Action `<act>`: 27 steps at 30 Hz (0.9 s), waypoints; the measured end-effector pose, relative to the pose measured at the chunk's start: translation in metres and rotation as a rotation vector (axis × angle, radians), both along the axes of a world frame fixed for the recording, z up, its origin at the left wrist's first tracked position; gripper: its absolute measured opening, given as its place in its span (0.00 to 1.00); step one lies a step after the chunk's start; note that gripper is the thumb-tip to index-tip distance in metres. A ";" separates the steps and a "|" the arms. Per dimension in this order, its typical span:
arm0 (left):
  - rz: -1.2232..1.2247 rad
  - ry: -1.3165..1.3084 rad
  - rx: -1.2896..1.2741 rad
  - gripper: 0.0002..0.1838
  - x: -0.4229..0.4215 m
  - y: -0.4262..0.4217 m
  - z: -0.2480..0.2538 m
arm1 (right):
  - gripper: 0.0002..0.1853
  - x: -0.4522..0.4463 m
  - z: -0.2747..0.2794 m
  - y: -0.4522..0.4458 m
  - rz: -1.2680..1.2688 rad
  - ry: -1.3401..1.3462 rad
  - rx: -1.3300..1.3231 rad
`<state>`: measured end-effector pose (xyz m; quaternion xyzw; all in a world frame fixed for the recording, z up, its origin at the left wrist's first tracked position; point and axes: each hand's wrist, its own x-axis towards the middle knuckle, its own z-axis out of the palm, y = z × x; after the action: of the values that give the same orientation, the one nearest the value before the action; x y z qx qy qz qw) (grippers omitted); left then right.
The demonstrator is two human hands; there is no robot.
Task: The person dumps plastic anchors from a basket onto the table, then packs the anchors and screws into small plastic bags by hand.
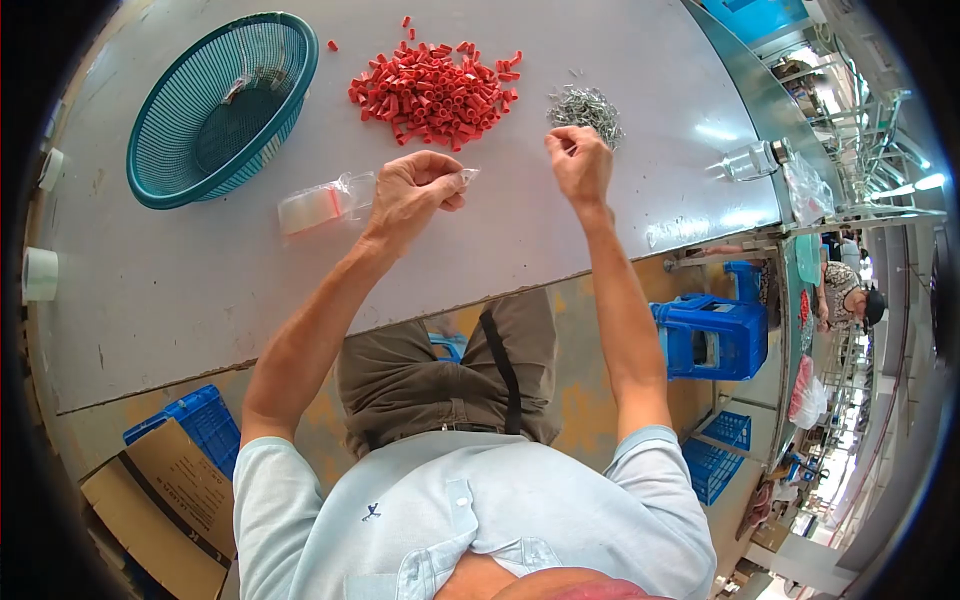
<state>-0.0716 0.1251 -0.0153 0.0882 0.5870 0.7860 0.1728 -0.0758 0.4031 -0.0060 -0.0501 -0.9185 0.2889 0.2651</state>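
Note:
My left hand (pixel 412 196) is closed in a pinch on a small clear plastic bag (pixel 469 175), of which only a corner shows past the fingertips. My right hand (pixel 582 168) hovers just in front of a heap of small silvery metal screws (pixel 588 110), its thumb and fingertips drawn together. Whatever those fingertips hold, if anything, is too small to make out. Beyond my left hand lies a big pile of red plastic caps (pixel 435 95). A stack of clear bags with a red stripe (pixel 315 207) rests left of my left wrist.
A green plastic basket (pixel 150 150) stands on the grey table (pixel 180 310) at the far left. Tape rolls (pixel 41 275) sit along the left edge, and a clear cup (pixel 745 162) lies at the right. Blue stools (pixel 712 338) and another person (pixel 845 292) are off to the right.

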 end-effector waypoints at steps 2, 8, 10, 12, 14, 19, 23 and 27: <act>0.007 0.010 -0.011 0.09 0.000 0.000 0.001 | 0.07 -0.010 0.000 0.017 -0.104 -0.093 0.194; 0.030 0.049 -0.115 0.08 0.003 -0.001 0.011 | 0.06 -0.044 -0.017 0.038 -0.051 -0.112 0.384; 0.034 0.071 -0.128 0.08 0.003 0.001 0.012 | 0.07 -0.055 -0.019 0.042 -0.057 -0.162 0.387; 0.018 0.077 -0.113 0.07 0.003 0.000 0.009 | 0.09 -0.057 -0.003 0.036 -0.131 -0.351 0.345; -0.027 0.093 -0.087 0.07 0.002 0.002 0.003 | 0.10 -0.068 -0.003 0.035 -0.165 -0.437 0.346; 0.031 0.177 -0.178 0.07 0.001 0.004 0.002 | 0.07 -0.064 -0.038 0.045 -0.012 0.051 0.501; 0.150 0.268 -0.256 0.07 -0.001 0.004 -0.007 | 0.06 0.003 0.025 -0.030 0.214 -0.210 -0.348; 0.213 0.348 -0.336 0.06 0.001 0.006 -0.004 | 0.04 0.047 0.032 -0.078 0.315 -0.333 -0.837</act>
<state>-0.0709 0.1312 -0.0193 0.1298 0.7360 0.6644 -0.0023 -0.0291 0.3256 0.0255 -0.0582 -0.7495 0.6590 0.0244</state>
